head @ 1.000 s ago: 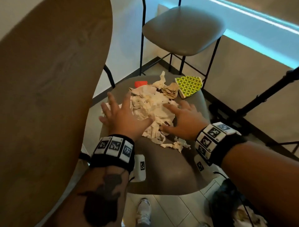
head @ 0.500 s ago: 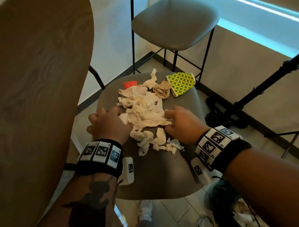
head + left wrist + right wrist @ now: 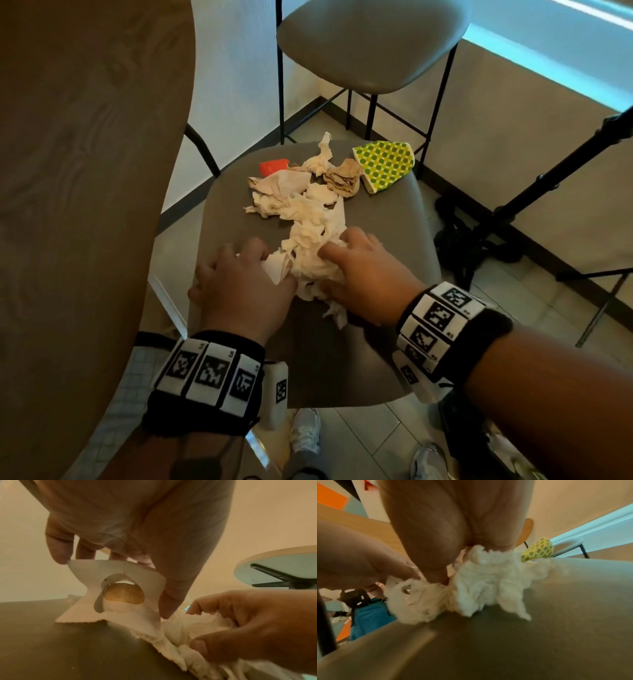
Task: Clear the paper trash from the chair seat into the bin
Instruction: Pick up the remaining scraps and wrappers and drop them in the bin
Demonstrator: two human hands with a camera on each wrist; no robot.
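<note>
Both hands have dragged the tissue heap toward six o'clock on the chair seat (image 3: 342,359). Left hand (image 3: 245,291) pinches one paper sheet (image 3: 120,592); right hand (image 3: 366,277) clutches crumpled tissue (image 3: 315,246). One spotted cup (image 3: 383,164) lies at one o'clock.

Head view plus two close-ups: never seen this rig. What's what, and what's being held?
No machine: a person with marker bands and a camera on each wrist, plus a head camera looking down. The left hand and right hand bunch white crumpled tissue on the grey chair seat. The left wrist view looks along the left hand's fingers, which pinch a stiffer white paper piece. The right wrist view shows the right hand gripping tissue. Farther back lie a brown wad, a red scrap and a green-dotted paper.
</note>
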